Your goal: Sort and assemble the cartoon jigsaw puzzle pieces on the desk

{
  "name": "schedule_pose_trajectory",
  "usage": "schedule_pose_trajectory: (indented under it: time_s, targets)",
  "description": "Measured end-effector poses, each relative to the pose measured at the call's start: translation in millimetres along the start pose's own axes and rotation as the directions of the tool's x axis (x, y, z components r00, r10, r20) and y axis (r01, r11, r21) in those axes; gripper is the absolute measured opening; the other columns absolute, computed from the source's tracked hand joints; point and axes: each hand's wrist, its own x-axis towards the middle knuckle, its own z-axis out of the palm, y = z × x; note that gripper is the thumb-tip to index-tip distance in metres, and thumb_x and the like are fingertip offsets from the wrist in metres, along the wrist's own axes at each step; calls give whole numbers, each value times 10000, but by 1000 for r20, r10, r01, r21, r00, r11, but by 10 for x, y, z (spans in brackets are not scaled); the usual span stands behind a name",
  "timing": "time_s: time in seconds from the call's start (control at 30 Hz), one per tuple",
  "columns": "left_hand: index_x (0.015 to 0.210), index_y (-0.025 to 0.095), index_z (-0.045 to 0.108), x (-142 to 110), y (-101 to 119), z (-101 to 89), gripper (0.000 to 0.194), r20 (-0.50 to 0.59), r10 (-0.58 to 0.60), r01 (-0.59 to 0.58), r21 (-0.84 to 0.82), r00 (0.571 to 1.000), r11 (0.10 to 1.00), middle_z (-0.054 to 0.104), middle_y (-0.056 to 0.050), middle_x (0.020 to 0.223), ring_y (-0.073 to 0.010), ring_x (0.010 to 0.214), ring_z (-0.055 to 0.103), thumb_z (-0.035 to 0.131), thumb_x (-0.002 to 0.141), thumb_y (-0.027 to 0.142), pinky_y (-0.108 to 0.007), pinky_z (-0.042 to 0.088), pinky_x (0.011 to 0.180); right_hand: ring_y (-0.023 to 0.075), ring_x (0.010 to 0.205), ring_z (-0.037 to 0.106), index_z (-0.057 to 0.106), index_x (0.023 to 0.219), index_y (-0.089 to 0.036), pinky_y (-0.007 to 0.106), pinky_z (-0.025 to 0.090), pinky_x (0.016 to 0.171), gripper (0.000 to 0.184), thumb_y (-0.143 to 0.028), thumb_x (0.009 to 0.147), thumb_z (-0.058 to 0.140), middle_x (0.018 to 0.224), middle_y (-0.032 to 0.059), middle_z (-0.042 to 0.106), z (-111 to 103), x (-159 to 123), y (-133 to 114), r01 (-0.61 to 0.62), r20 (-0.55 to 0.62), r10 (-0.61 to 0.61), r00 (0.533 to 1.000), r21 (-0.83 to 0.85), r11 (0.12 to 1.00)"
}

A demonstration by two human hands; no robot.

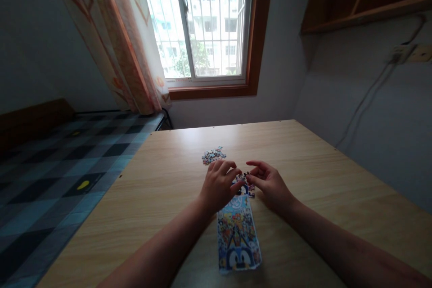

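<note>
A partly joined jigsaw puzzle point(242, 189) lies on the wooden table, half covered by my fingers. My right hand point(268, 184) pinches a small dark puzzle piece point(246, 174) between thumb and index finger at the puzzle's upper edge. From the other side my left hand point(221, 182) reaches over the puzzle with bent fingers; its fingertips are close to the pieces, and whether they grip one is hard to make out. Just below the puzzle lies a colourful picture sheet point(239, 234) with a blue cartoon dog. A heap of loose puzzle pieces point(213, 155) sits beyond my left hand.
The light wooden table point(162, 189) reaches toward the wall under the window point(209, 22). Left of it stands a bed with a checked cover point(67, 162). A curtain point(118, 36) hangs above the bed, and a wooden shelf point(367, 9) is mounted at upper right.
</note>
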Motion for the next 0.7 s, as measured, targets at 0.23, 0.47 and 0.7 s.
schedule_pose_trajectory:
  time_s: [0.23,0.47,0.7]
  targets:
    - [1042,239,694,-43,-305,30,207,-12,-112,112,43,994,993,651,-56,1091,-235,1025,551,653,872,351,-404,430,918,163,713,601,645,1105,-186,302,484,673,465,-390,714,793,747,0,628,-78,24,26,15,-24,-18,1000,-120,993]
    - [1034,247,736,-150,-908,76,231,-95,-586,593,115,805,797,623,-93,1178,-276,1098,540,632,868,370,-450,419,992,200,798,632,649,1081,-178,326,495,719,423,-421,753,762,834,48,676,-100,31,51,46,-36,-54,998,-202,978]
    - [1083,319,734,-130,-820,153,244,79,-508,488,186,858,853,550,-70,1362,-296,1271,452,632,861,325,-483,377,1064,195,766,638,644,901,-188,318,492,698,331,-450,745,773,833,54,694,-104,48,77,74,-75,-97,992,-272,959]
